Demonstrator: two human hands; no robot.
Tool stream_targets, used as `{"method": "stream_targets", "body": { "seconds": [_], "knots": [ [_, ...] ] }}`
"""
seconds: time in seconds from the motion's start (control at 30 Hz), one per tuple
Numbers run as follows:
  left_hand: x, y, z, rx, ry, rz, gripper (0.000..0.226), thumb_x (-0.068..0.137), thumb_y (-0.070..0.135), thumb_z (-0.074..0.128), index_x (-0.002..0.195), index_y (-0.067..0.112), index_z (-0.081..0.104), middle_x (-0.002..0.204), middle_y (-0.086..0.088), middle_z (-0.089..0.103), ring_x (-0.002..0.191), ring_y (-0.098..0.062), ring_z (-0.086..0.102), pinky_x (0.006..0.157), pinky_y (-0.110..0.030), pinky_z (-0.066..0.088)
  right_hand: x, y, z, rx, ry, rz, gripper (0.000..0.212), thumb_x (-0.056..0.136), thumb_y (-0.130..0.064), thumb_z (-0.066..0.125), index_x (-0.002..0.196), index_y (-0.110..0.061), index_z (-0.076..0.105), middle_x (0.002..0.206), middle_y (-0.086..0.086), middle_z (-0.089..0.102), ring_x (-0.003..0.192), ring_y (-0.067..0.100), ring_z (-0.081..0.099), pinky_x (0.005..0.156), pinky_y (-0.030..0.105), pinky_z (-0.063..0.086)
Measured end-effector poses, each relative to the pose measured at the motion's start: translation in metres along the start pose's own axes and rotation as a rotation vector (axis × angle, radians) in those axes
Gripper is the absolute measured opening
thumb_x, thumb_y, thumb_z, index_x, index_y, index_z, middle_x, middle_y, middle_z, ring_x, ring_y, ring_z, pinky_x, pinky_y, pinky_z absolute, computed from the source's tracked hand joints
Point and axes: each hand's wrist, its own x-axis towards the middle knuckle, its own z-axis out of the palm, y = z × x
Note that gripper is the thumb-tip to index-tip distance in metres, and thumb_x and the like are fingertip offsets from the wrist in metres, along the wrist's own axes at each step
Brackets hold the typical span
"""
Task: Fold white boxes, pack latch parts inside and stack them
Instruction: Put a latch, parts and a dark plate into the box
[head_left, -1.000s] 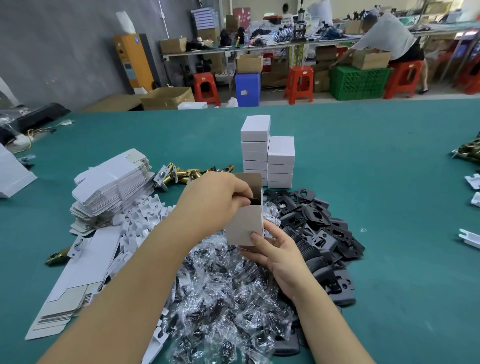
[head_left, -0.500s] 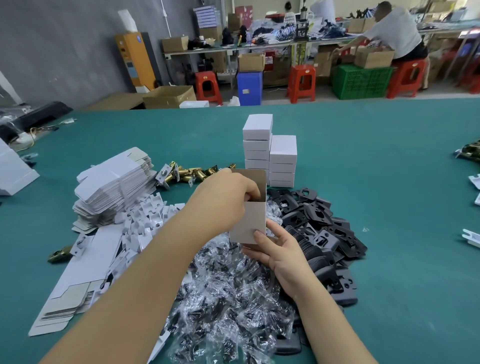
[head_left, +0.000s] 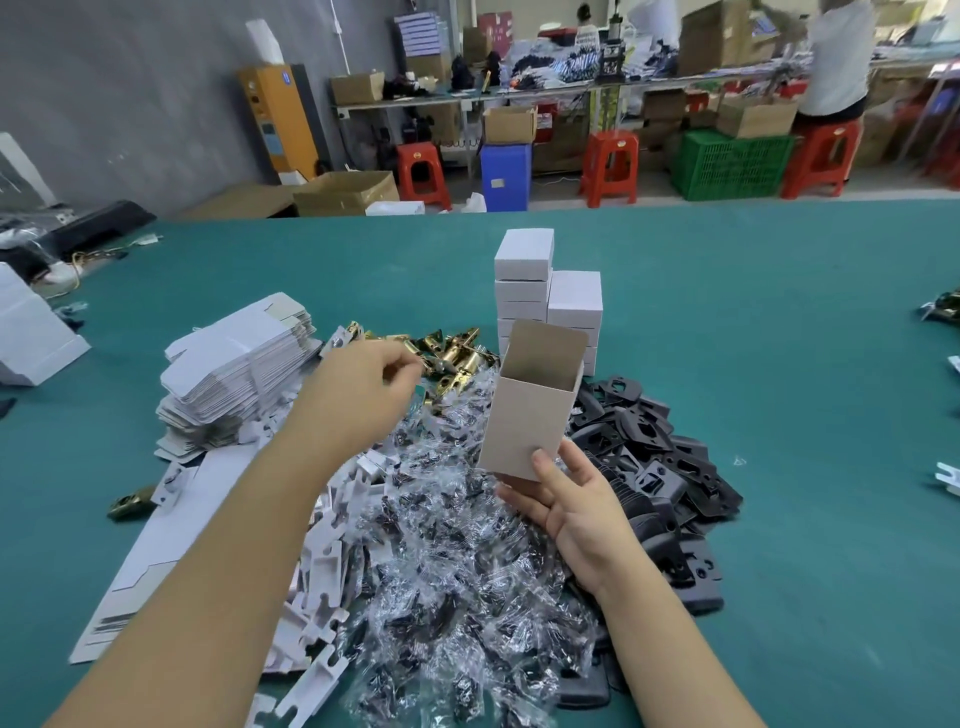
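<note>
While gripping upright, open-topped grey cardboard box (head_left: 530, 415) at its base with right hand (head_left: 566, 499) mid-frame, reaching left hand (head_left: 363, 395), fingers loosely curled and empty, towards brass latch parts (head_left: 452, 358), presumably to load.

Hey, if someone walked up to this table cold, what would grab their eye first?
Probably the open box held upright in the right hand at centre, over a glittering heap of plastic-bagged parts. Behind it stand two stacks of closed white boxes, and black plates spread to the right.
</note>
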Motion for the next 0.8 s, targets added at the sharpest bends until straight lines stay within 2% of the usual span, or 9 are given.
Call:
{"method": "stream_targets", "body": {
  "seconds": [0.07, 0.13, 0.23, 0.3, 0.47, 0.57, 0.7, 0.8],
  "knots": [
    [-0.002, -0.019, 0.011, 0.163, -0.189, -0.044, 0.019, 0.104, 0.026, 0.054, 0.107, 0.024, 0.072, 0.091, 0.013, 0.07, 0.067, -0.009, 0.064, 0.058, -0.025, 0.05, -0.001, -0.001, 0.001, -0.009, 0.008, 0.006, 0.046, 0.083, -0.012, 0.072, 0.128, -0.013, 0.062, 0.122, 0.017, 0.073, 0.105, 0.039, 0.073, 0.076, 0.038, 0.064],
    [-0.005, -0.035, 0.025, 0.281, -0.321, -0.08, 0.019, 0.104, 0.028, 0.055, 0.112, 0.025, 0.072, 0.097, 0.011, 0.069, 0.072, -0.007, 0.065, 0.064, -0.026, 0.052, -0.001, -0.001, 0.002, -0.001, 0.019, 0.014, 0.047, 0.082, -0.011, 0.072, 0.128, -0.013, 0.061, 0.122, 0.017, 0.073, 0.104, 0.039, 0.073, 0.075, 0.038, 0.064],
    [-0.01, -0.057, 0.046, 0.3, -0.383, -0.148, 0.021, 0.103, 0.025, 0.058, 0.119, 0.024, 0.071, 0.11, 0.004, 0.072, 0.083, -0.012, 0.066, 0.077, -0.032, 0.058, -0.001, -0.002, 0.003, 0.017, 0.024, 0.024, 0.046, 0.079, -0.01, 0.074, 0.124, -0.013, 0.063, 0.118, 0.016, 0.074, 0.103, 0.038, 0.074, 0.074, 0.039, 0.065],
    [-0.01, -0.065, 0.057, 0.313, -0.366, -0.165, 0.025, 0.102, 0.024, 0.059, 0.125, 0.026, 0.068, 0.117, 0.003, 0.071, 0.089, -0.014, 0.067, 0.081, -0.035, 0.06, -0.001, -0.002, 0.003, 0.016, 0.019, 0.022, 0.045, 0.079, -0.01, 0.074, 0.122, -0.013, 0.064, 0.117, 0.015, 0.075, 0.104, 0.038, 0.074, 0.074, 0.039, 0.065],
    [-0.001, -0.066, 0.073, 0.281, -0.18, -0.146, 0.034, 0.103, 0.021, 0.053, 0.136, 0.028, 0.059, 0.119, 0.002, 0.069, 0.084, -0.017, 0.066, 0.067, -0.034, 0.058, -0.001, -0.002, 0.002, 0.005, 0.015, 0.016, 0.047, 0.078, -0.01, 0.075, 0.123, -0.012, 0.064, 0.116, 0.015, 0.075, 0.104, 0.038, 0.073, 0.076, 0.04, 0.065],
    [0.008, -0.059, 0.08, 0.226, -0.135, -0.154, 0.034, 0.104, 0.03, 0.054, 0.137, 0.024, 0.058, 0.11, 0.002, 0.07, 0.076, -0.012, 0.062, 0.064, -0.031, 0.053, -0.001, -0.001, 0.002, -0.018, 0.009, 0.006, 0.045, 0.079, -0.012, 0.075, 0.124, -0.012, 0.065, 0.117, 0.016, 0.075, 0.105, 0.038, 0.073, 0.078, 0.04, 0.064],
    [0.021, -0.055, 0.089, 0.241, -0.139, -0.26, 0.039, 0.102, 0.043, 0.055, 0.136, 0.024, 0.058, 0.102, 0.001, 0.073, 0.082, -0.019, 0.067, 0.076, -0.037, 0.06, 0.0, 0.0, 0.001, -0.025, 0.008, 0.005, 0.045, 0.081, -0.013, 0.075, 0.125, -0.012, 0.065, 0.119, 0.015, 0.075, 0.107, 0.039, 0.073, 0.08, 0.04, 0.064],
    [0.026, -0.055, 0.095, 0.306, -0.137, -0.291, 0.034, 0.1, 0.044, 0.057, 0.125, 0.023, 0.065, 0.087, 0.002, 0.071, 0.076, -0.019, 0.068, 0.068, -0.032, 0.059, 0.0, 0.0, 0.001, -0.044, 0.005, 0.005, 0.045, 0.081, -0.013, 0.074, 0.125, -0.013, 0.066, 0.12, 0.016, 0.074, 0.109, 0.039, 0.072, 0.08, 0.039, 0.064]
  ]
}}
